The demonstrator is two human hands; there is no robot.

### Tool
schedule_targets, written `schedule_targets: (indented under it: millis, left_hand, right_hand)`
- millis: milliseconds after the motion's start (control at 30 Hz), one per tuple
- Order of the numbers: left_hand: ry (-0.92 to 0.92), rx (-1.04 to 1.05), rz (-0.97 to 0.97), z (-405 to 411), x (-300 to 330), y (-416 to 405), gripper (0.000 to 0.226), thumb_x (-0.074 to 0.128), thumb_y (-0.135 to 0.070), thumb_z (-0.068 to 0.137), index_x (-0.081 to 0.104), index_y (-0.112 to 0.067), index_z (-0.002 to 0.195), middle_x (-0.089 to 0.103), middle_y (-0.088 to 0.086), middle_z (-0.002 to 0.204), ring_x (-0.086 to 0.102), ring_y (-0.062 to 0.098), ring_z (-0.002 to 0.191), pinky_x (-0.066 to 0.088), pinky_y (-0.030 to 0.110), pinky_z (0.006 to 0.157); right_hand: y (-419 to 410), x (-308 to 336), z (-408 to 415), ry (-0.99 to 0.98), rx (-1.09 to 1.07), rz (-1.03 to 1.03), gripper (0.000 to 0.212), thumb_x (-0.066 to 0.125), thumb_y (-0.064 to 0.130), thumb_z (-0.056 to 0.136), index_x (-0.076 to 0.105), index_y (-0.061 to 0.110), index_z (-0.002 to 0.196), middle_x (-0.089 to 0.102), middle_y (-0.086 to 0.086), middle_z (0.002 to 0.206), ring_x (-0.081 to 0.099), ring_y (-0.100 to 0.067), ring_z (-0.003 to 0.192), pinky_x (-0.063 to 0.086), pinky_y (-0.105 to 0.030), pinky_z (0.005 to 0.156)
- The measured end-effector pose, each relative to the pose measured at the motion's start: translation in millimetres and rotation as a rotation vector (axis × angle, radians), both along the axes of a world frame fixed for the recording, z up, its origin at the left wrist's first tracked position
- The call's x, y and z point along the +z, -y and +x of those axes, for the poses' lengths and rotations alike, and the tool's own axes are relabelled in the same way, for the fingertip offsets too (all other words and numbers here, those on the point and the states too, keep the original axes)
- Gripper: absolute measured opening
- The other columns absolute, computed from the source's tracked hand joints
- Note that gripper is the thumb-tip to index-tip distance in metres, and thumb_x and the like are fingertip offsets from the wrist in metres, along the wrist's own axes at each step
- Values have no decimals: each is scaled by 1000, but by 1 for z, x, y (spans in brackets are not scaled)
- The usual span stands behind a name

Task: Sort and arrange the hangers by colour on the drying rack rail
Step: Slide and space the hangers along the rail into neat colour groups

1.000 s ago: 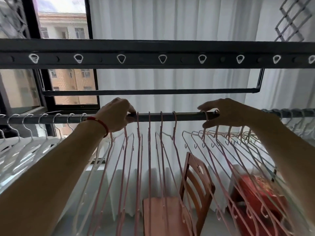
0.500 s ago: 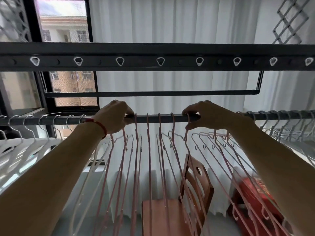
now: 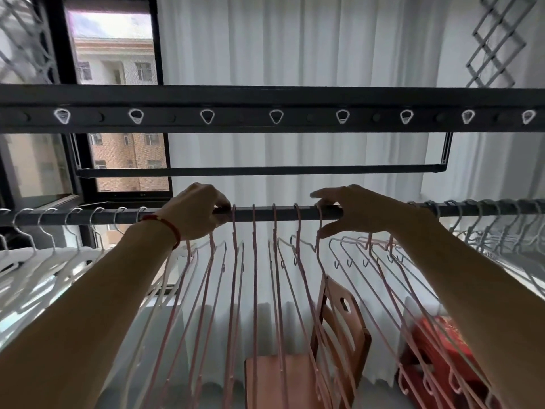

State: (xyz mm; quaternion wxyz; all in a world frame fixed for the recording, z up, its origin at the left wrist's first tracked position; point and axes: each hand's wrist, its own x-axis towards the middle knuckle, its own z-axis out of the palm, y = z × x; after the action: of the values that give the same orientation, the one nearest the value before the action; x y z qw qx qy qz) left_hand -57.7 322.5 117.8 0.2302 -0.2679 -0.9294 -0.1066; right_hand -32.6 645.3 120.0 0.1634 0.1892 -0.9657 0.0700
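A dark drying rack rail (image 3: 283, 212) runs across the view. White hangers (image 3: 44, 261) hang on its left part, pink hangers (image 3: 253, 261) in the middle, pale grey-blue hangers (image 3: 501, 231) at the right. My left hand (image 3: 194, 214), with a red string at the wrist, curls its fingers over the rail at the left end of the pink group. My right hand (image 3: 354, 214) spans the rail with fingers spread above and thumb below, touching the hook of a pink hanger (image 3: 320, 231). More pink hangers hang bunched under my right wrist.
Above hangs a wide dark bar with a row of holes (image 3: 274, 116) and a thinner bar (image 3: 259, 171) behind it. Below stand a wooden chair (image 3: 339, 335) and a red object (image 3: 436, 349). A window (image 3: 118, 98) is at left, white curtains (image 3: 295, 54) behind.
My right hand has slid left along the rail, bringing a bunch of pink hangers closer to the spaced ones, and its fingers have spread. My left hand stayed in place.
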Motion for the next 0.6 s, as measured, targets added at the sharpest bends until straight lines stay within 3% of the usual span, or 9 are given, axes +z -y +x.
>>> schedule_targets:
  millis: [33,100,200,300,433,600]
  left_hand:
    - [16,9,-1,0,1,0,27,65,-16,93,69,-12,119,69,6,116,61,15,98,45,20,83]
    - [21,49,-21,2,2,-5,41,65,-16,92,60,-7,132,62,11,133,58,23,120,46,26,96]
    - [-47,60,-41,12,3,-25,57,65,-21,92,46,-6,143,45,11,151,35,26,143,35,35,112]
    - [-109,-39,-45,20,4,-60,57,64,-30,92,46,-12,144,43,7,152,29,22,145,31,35,114]
    - [-116,-108,-67,18,1,-104,58,63,-34,93,47,-12,144,44,6,151,29,21,144,33,36,114]
    - [-75,-109,-138,1,-11,-127,47,66,-32,91,58,-8,130,52,6,139,28,23,140,34,38,113]
  right_hand:
    - [-6,0,3,-3,-4,-22,86,82,48,73,45,18,145,60,1,135,56,-17,122,41,-28,100]
    - [-23,3,12,-47,-37,-37,88,82,47,74,43,20,147,53,3,143,48,-16,132,36,-30,106]
    - [-55,9,23,-66,-114,-36,84,81,49,74,46,22,145,55,6,142,48,-14,133,34,-32,109]
    - [-72,7,29,-10,-137,-45,74,82,47,75,52,22,139,61,11,127,57,-12,118,40,-26,100]
    - [-79,0,22,-36,-87,13,54,79,47,77,62,22,123,68,4,103,63,-16,92,51,-32,86]
    - [-79,0,8,-50,-34,-57,44,82,38,78,65,22,116,68,3,96,63,-14,87,52,-30,83]
